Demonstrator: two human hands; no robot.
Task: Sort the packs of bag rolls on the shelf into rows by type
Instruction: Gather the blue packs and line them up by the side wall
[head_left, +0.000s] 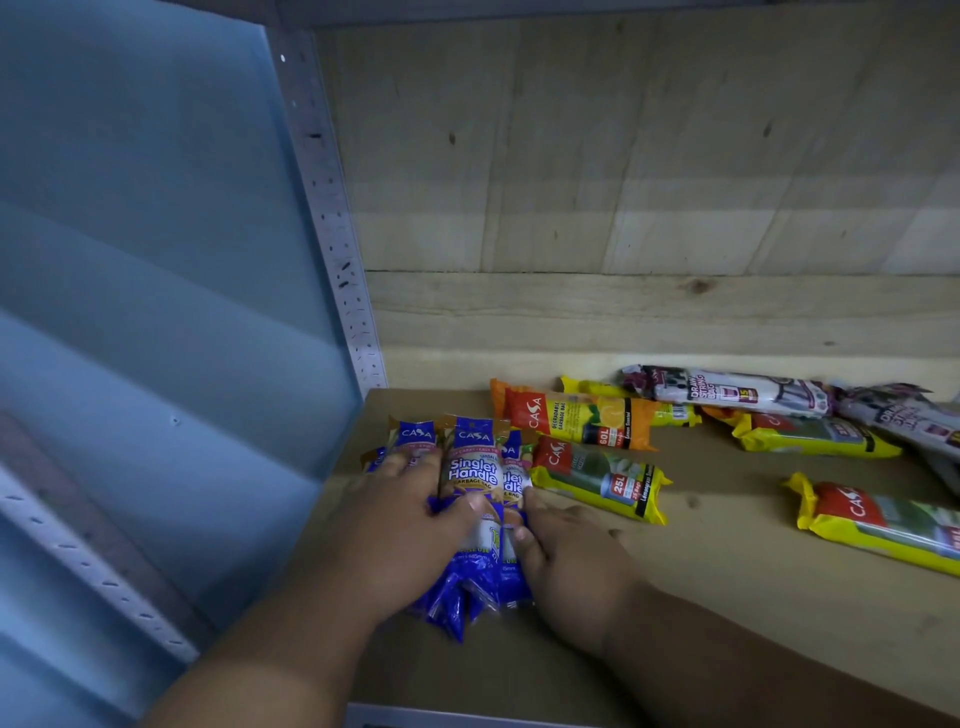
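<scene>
Several blue "Singlet Handle" packs lie side by side at the shelf's left end, pointing front to back. My left hand lies flat over the left ones, thumb on the middle pack. My right hand presses against the right side of the bunch, fingers touching the rightmost blue pack. A yellow 25L pack lies just right of them. Behind it is an orange 60L pack. Further right lie white drawstring packs and more yellow packs.
The shelf board is brown, with a wooden back wall. A perforated metal upright and a blue side panel close the left side. A metal front edge runs below my arms.
</scene>
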